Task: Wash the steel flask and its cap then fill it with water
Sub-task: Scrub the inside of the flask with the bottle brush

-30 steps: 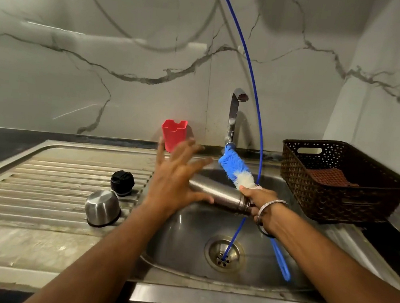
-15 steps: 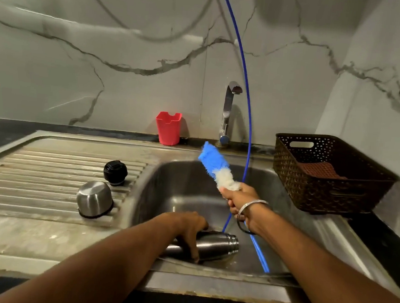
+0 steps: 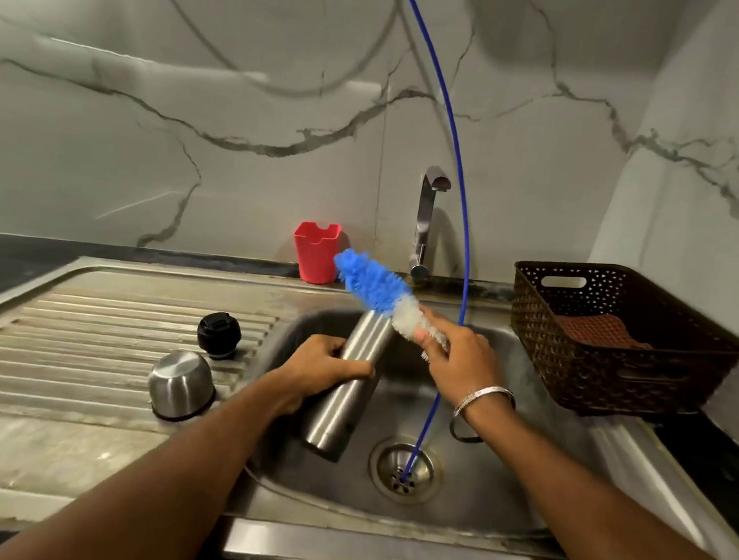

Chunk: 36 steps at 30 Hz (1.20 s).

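Gripping smooth steel flask (image 3: 350, 381) with left hand (image 3: 320, 365), right hand (image 3: 455, 354) fingers pinching fluffy blue-white brush (image 3: 380, 287)

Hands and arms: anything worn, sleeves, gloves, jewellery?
Both forearms are bare, with no sleeves or gloves in view. The left hand shows nothing worn. The right hand has a thin silver bangle at the wrist and a dark loop hanging under it.
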{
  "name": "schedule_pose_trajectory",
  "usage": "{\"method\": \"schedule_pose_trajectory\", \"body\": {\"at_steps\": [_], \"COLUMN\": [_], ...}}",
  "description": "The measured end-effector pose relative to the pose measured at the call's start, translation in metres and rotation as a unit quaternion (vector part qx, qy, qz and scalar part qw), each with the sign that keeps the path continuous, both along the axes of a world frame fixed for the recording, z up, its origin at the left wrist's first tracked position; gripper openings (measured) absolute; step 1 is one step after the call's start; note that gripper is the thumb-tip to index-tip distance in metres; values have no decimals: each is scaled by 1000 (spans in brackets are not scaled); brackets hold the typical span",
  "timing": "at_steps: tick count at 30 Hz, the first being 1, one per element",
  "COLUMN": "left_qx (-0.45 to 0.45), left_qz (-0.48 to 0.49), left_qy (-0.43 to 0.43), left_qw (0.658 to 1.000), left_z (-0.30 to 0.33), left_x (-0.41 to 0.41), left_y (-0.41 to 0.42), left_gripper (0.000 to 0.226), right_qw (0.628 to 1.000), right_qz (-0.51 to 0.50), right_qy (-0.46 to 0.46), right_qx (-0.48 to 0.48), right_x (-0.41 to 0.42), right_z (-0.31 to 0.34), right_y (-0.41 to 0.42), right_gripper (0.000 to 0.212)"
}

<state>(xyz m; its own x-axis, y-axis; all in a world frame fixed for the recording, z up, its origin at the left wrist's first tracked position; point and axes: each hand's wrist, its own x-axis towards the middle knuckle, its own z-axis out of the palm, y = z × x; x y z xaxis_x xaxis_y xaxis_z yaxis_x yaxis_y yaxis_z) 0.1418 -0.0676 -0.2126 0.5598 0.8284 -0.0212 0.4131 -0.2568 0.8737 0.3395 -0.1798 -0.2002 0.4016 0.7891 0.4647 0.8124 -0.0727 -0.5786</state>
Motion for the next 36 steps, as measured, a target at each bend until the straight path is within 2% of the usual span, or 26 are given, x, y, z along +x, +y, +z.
{"method": "schedule_pose_trajectory", "body": {"at_steps": [3,6,9,11,13,15,16,17,19,25,27,30,34,36], "left_qx": [3,12,5,10,34,52,60,66,75,66,75,57,124,150], "left_qz": [-6,4,-15,-19,-24,-34,-35,-34,-27,-84,-51,26,-33,-9], "left_qy": [-20,-46,-75,-96,-97,-99,-101,-102,-108,-113,-150,-215,-134,-152], "left_qw": [1000,999,997,995,994,993,992,992,991,988,984,975,983,977], "left_z": [2,1,3,5,5,5,5,5,5,10,12,14,14,19], "left_x": [-1,-2,1,4,3,0,-1,-1,-1,10,14,18,17,14], "left_y": [-3,0,-4,-7,-7,-5,-4,-3,-2,-9,-10,-3,-8,-9], "left_gripper": [55,51,53,47,45,50,51,49,44,47,42,40,44,44], "right_qw": [1000,999,990,974,934,864,840,829,830,849,859,848,804,830], "right_qz": [-13,13,26,48,56,74,85,93,96,41,38,58,47,66], "right_qy": [-5,6,111,204,348,498,534,549,545,527,509,526,592,553], "right_qx": [18,34,81,88,58,0,-31,-54,-68,-8,-32,-24,35,-2], "right_x": [-4,-6,-2,-10,-14,-12,-8,-5,-2,-13,-22,-35,-36,-38], "right_z": [3,3,6,12,16,24,28,30,31,31,26,24,39,41], "right_y": [4,4,8,8,9,4,2,-1,-3,5,7,6,7,1], "right_gripper": [50,48,41,37,28,23,23,21,20,24,21,16,21,25]}}
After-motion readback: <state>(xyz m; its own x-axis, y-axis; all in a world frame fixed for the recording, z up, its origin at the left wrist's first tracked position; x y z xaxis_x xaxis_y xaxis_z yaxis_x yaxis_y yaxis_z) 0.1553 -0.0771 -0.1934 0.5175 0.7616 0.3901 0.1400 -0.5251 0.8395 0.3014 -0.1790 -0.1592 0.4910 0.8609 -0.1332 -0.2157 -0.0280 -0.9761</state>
